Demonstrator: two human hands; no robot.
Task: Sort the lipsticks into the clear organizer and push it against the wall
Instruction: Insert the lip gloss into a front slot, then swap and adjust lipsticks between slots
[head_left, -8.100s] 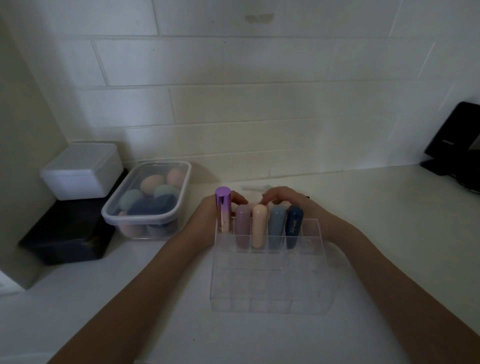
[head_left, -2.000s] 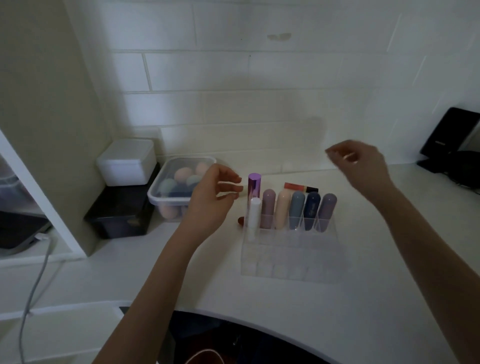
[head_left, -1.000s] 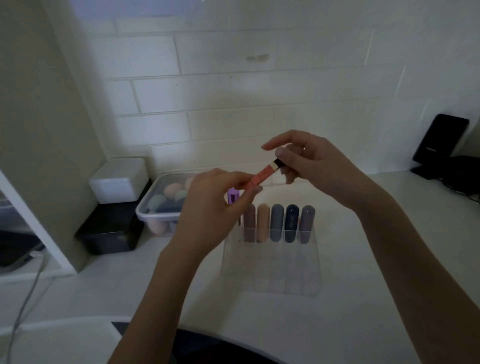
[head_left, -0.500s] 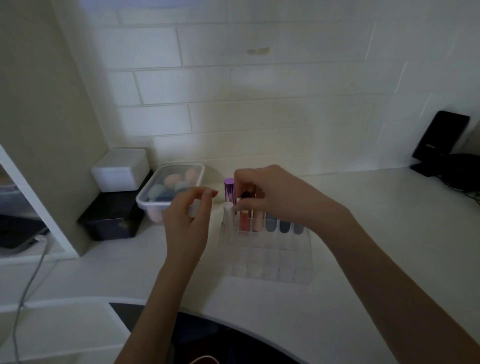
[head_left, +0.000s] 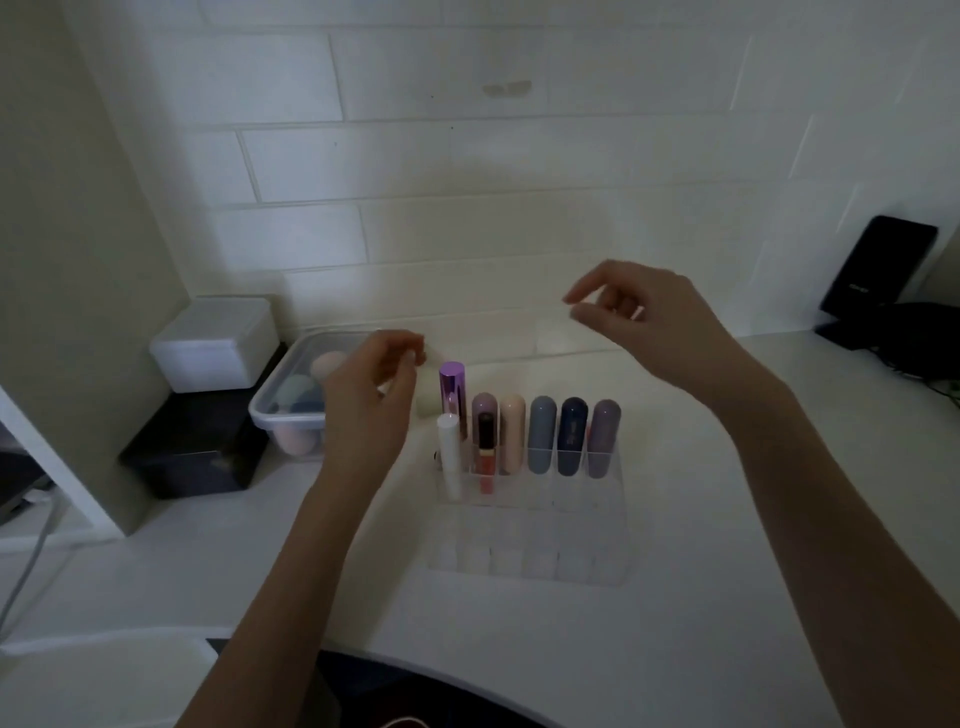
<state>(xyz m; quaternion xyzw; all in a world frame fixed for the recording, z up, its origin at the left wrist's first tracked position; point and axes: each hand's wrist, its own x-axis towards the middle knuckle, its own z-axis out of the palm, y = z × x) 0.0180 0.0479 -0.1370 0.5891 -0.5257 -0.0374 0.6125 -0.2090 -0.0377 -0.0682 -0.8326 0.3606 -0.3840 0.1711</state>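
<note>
Needed a slow, low push next, likely, on both sides of the clear organizer. Sat on the table, well apart from the wall. Held eight lipsticks upright in its back two rows. Showed sponges in the plastic tub nearby. Hovered above with left hand and right hand, fingers loose, grasping nothing.

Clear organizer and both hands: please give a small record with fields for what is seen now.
organizer: clear organizer on the white counter, apart from the tiled wall
back row: six upright tubes, purple metallic tube tallest
second row: white tube, red gloss tube
front rows: empty
left hand: raised, holds nothing
right hand: raised, holds nothing
</note>
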